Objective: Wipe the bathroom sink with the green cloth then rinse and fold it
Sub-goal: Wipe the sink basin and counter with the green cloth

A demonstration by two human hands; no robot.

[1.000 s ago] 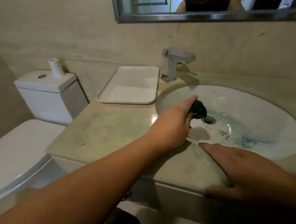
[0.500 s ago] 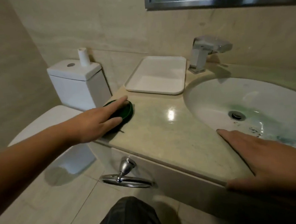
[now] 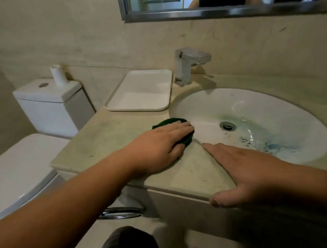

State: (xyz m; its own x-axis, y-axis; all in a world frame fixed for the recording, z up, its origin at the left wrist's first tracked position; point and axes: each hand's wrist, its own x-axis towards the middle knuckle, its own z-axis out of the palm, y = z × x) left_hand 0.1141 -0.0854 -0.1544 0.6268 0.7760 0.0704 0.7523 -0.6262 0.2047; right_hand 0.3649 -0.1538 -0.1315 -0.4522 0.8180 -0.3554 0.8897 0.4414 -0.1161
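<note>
Cloth [image 3: 170,122], green and bunched, on the bench [image 3: 110,144] right at the left rim of the sink [image 3: 253,101], far and right margins showing past the fingers. Pressed down by the left grip [image 3: 160,143]: palm flat, fingers straight and together, nothing curled round the fabric. Right grip [image 3: 257,168] spread flat at the bench's front edge, by the front-left curve of the sink. Forefinger tip just beside the cloth, contact not clear; thumb [image 3: 221,200] hooked over the front lip; holding nothing.

Open bench to the left of the cloth, bare stone out to the left edge and the front-left corner. Toward the back edge, white tray [image 3: 141,90], shallow, near the back-left corner and just beside the tap [image 3: 189,64]. Tap chrome and square, standing at the back edge, spout toward the basin. Inside the basin, drain [image 3: 227,125] near the middle, blue specks [image 3: 271,146] and smears on the front-right slope.

Past the bench's left edge, toilet tank [image 3: 52,105] with a white tube [image 3: 58,75] upright on top, and closed toilet lid [image 3: 18,171] lower down. Under the front edge, chrome ring [image 3: 122,212]. On the back wall above, mirror frame [image 3: 209,12].
</note>
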